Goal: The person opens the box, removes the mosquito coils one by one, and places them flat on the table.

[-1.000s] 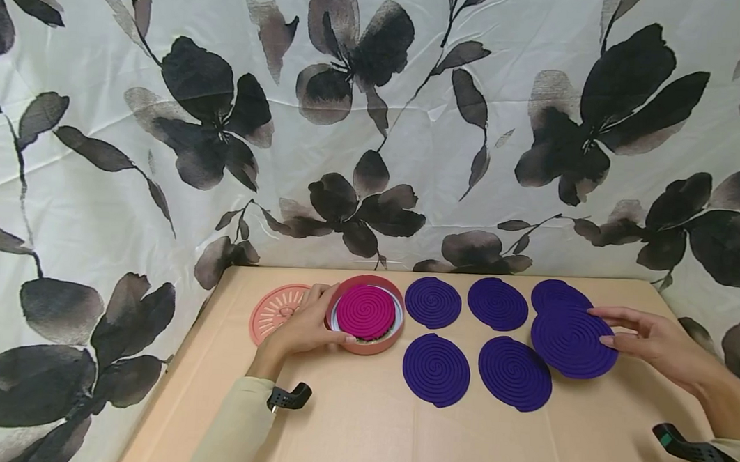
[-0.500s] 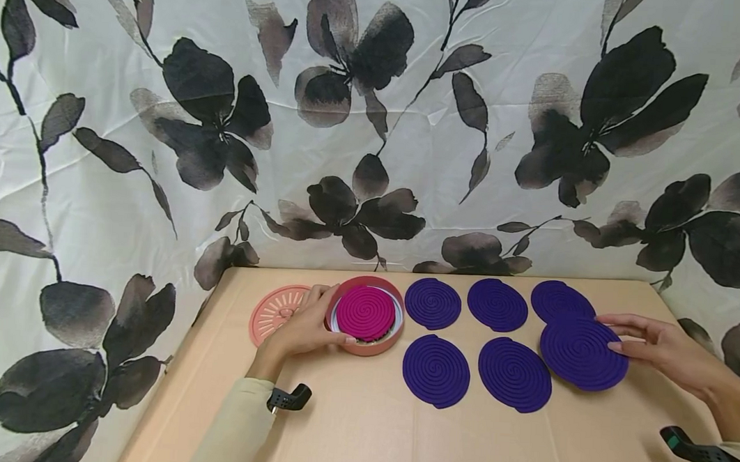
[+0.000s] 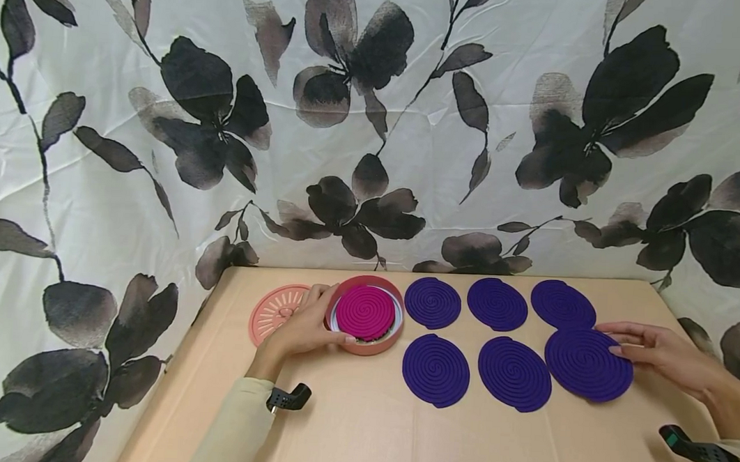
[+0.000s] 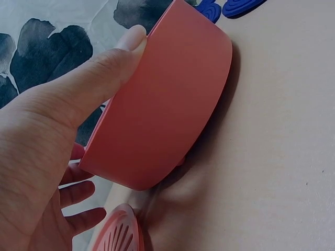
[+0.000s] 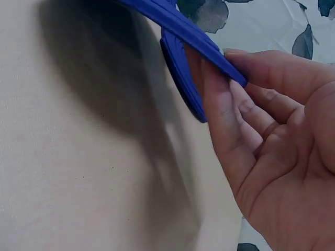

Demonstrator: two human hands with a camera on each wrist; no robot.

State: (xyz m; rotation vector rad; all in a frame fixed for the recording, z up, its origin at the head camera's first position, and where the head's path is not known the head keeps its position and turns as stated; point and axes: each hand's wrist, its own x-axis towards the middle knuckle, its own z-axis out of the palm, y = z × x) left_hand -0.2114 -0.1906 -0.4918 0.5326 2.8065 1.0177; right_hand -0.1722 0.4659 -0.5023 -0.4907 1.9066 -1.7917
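Note:
My right hand (image 3: pixel 667 358) pinches the right edge of a dark blue spiral-patterned round coaster (image 3: pixel 589 366) between thumb and fingers. In the right wrist view this coaster (image 5: pixel 193 42) is seen edge-on, above its shadow on the table. Its far edge overlaps another blue coaster (image 3: pixel 562 302) in the head view. My left hand (image 3: pixel 302 328) grips the rim of a round coral holder (image 3: pixel 396 333), thumb at the near side. A magenta spiral coaster (image 3: pixel 366 312) shows at the holder's mouth. In the left wrist view the holder's smooth wall (image 4: pixel 167 94) faces the camera, my thumb (image 4: pixel 112 65) at its rim.
More blue coasters lie in two rows: a back-left one (image 3: pixel 432 303), a back-middle one (image 3: pixel 497 305), a front-left one (image 3: pixel 436 370) and a front-middle one (image 3: pixel 514 374). A slotted coral disc (image 3: pixel 274 311) lies behind my left hand. A floral curtain (image 3: pixel 375 133) hangs behind the table (image 3: pixel 422 443).
My right hand has moved the pinched blue coaster right and toward me, uncovering more of the back-right coaster. The left hand and the holder have stayed in place.

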